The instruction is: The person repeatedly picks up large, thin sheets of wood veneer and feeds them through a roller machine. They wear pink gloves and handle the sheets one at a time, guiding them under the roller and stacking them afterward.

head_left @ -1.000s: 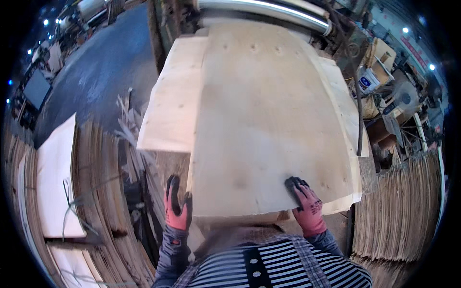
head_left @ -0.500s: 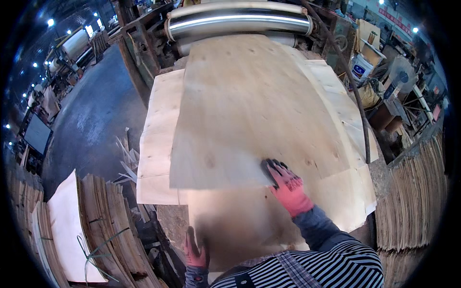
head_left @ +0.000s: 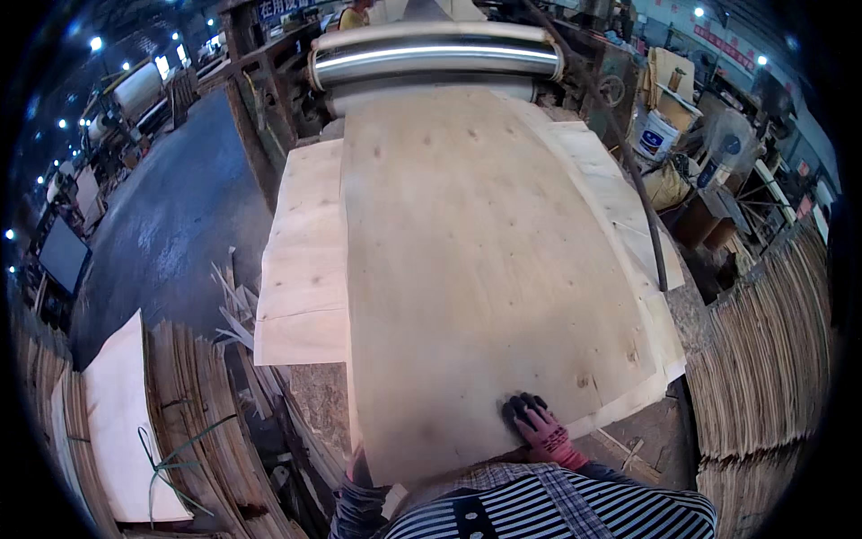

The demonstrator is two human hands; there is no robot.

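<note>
"So, where's the sheet (head_left: 476, 269)?"

"Flat in the middle, over paler plies (head_left: 303, 260) that stick out on both sides. Its far end lies close to the rollers (head_left: 440, 63), though I can't tell if they touch. Its near edge comes right up to the striped top (head_left: 637, 508)."

"And the right hand (head_left: 537, 431)?"

"On the sheet, by the near edge, in a pink glove with black fingertips. Its fingers lie slightly apart on the wood."

"What about the left hand (head_left: 358, 469)?"

"At the sheet's near left corner, mostly hidden. Only some pink shows above the grey sleeve (head_left: 359, 510), so I can't tell whether it pinches the edge or merely rests against it."

"Anything around them?"

"A dark rod (head_left: 658, 256) slants down over the plies on the right. Veneer stands in a left stack (head_left: 193, 386) and a right stack (head_left: 763, 359). Green twine (head_left: 156, 467) crosses a white board (head_left: 121, 404) at the left. Far right, there's a bucket (head_left: 654, 138) near a fan (head_left: 729, 145)."
</note>
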